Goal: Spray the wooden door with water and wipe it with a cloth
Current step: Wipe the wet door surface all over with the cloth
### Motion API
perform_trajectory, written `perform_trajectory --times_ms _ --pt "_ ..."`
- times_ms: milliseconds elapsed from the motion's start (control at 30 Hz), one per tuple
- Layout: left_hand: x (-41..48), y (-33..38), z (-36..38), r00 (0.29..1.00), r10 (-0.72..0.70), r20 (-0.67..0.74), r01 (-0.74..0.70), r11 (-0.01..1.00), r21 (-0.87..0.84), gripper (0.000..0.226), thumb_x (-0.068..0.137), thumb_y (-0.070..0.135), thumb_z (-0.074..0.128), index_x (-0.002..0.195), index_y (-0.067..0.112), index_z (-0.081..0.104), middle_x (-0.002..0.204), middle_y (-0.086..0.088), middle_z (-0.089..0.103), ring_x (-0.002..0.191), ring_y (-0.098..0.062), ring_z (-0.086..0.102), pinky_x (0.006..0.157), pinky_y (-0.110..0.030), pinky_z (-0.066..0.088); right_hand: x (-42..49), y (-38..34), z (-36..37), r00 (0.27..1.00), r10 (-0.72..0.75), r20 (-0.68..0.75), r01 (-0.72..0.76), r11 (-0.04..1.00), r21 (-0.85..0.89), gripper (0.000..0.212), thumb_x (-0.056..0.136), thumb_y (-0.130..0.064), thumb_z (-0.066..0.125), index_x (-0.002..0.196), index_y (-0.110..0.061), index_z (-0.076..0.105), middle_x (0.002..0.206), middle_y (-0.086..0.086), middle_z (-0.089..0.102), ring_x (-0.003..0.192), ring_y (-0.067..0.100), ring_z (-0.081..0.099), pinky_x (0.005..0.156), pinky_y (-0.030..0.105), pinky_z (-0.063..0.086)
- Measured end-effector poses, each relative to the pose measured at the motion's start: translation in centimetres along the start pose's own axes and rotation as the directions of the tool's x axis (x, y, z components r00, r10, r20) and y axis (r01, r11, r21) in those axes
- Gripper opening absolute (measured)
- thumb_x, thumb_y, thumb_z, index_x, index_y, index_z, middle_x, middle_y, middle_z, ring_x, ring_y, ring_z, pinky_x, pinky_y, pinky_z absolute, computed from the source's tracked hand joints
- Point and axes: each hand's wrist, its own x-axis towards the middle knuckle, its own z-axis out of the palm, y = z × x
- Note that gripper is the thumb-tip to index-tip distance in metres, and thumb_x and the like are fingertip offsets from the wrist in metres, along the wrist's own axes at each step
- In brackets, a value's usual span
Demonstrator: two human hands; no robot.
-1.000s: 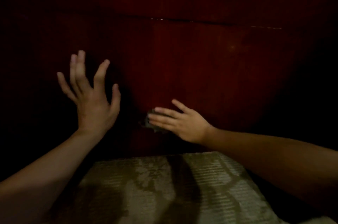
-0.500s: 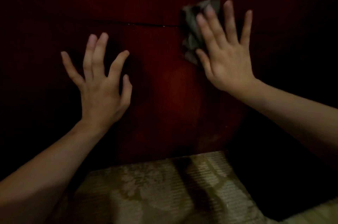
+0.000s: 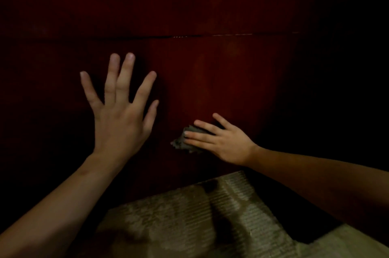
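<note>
A dark red wooden door (image 3: 221, 81) fills the dim view in front of me, with a thin horizontal seam across its upper part. My right hand (image 3: 223, 142) lies low on the door, fingers straight and pointing left, pressing a small grey cloth (image 3: 181, 143) flat against the wood. Most of the cloth is hidden under the fingers. My left hand (image 3: 120, 116) is raised to the left of it, fingers spread wide, palm toward the door, holding nothing. No spray bottle is in view.
Below the hands lies a beige, ribbed patterned fabric (image 3: 189, 222), draped and folded near the door's foot. The far left and right of the view are too dark to make out.
My right hand has swept the cloth from high on the door, near the seam, down to a low spot, turning its fingers leftward. My left hand stayed raised and spread its fingers wider.
</note>
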Motion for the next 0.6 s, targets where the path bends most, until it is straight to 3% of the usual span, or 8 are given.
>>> perform_trajectory --times_ms 100,200,300,367,433,600 --pt "0.5 0.9 0.3 1.0 0.008 0.008 -0.008 1.0 0.011 0.056 0.107 0.038 0.054 0.158 0.018 0.04 0.173 -0.016 0.007 0.162 -0.028 -0.007 0.123 -0.062 -0.015 -1.1 1.0 -0.1 0.999 0.05 0.005 -0.05 0.999 -0.013 0.088 0.097 -0.025 0.057 0.165 -0.029 0.001 0.172 -0.007 -0.009 0.158 0.024 -0.014 0.126 0.052 -0.008" --pt "1.5 1.9 0.2 1.0 0.028 -0.002 -0.028 0.998 0.048 0.055 0.109 0.043 0.049 0.157 0.018 0.041 0.175 -0.014 -0.001 0.162 -0.026 -0.011 0.121 -0.059 -0.019 -4.1 2.1 0.4 0.958 0.287 -0.003 -0.287 0.958 -0.002 0.085 0.099 -0.03 0.054 0.164 -0.029 0.0 0.172 -0.006 -0.006 0.158 0.028 -0.017 0.125 0.059 -0.009" --pt "3.1 3.5 0.1 0.995 0.096 0.022 -0.098 0.993 0.065 0.059 0.108 0.047 0.046 0.161 0.021 0.035 0.175 -0.009 -0.011 0.163 -0.027 -0.01 0.12 -0.062 -0.018 -4.5 1.5 0.4 0.83 0.556 -0.042 -0.552 0.831 0.069 0.071 0.105 -0.039 0.044 0.162 -0.027 0.004 0.168 -0.004 0.008 0.158 0.03 -0.017 0.123 0.064 -0.003" --pt "4.0 4.2 0.3 0.992 0.122 0.03 -0.124 0.989 0.077 0.061 0.108 0.046 0.046 0.162 0.023 0.032 0.175 -0.009 -0.008 0.163 -0.028 -0.008 0.12 -0.066 -0.015 -2.2 1.7 -0.5 0.727 0.683 -0.073 -0.669 0.728 0.15 0.074 0.107 -0.043 0.038 0.163 -0.026 -0.007 0.169 -0.004 -0.002 0.158 0.03 -0.017 0.123 0.065 -0.001" --pt "5.2 4.6 0.5 0.995 0.1 0.01 -0.101 0.991 0.089 0.059 0.11 0.042 0.046 0.163 0.024 0.03 0.176 -0.012 -0.001 0.163 -0.029 -0.003 0.118 -0.073 -0.008 0.8 3.5 -2.8 0.674 0.727 -0.128 -0.691 0.682 0.239 0.073 0.108 -0.045 0.033 0.162 -0.026 -0.012 0.169 -0.005 -0.009 0.157 0.028 -0.021 0.123 0.065 -0.002" --pt "7.1 4.4 0.7 0.997 0.018 -0.074 -0.015 0.999 0.032 0.057 0.112 0.035 0.042 0.164 0.02 0.027 0.175 -0.01 0.006 0.163 -0.03 0.007 0.115 -0.082 0.007 9.3 8.9 -10.6 0.528 0.816 -0.237 -0.715 0.577 0.395 0.067 0.108 -0.045 0.033 0.163 -0.019 0.005 0.172 0.003 0.005 0.158 0.031 -0.01 0.125 0.065 0.0"
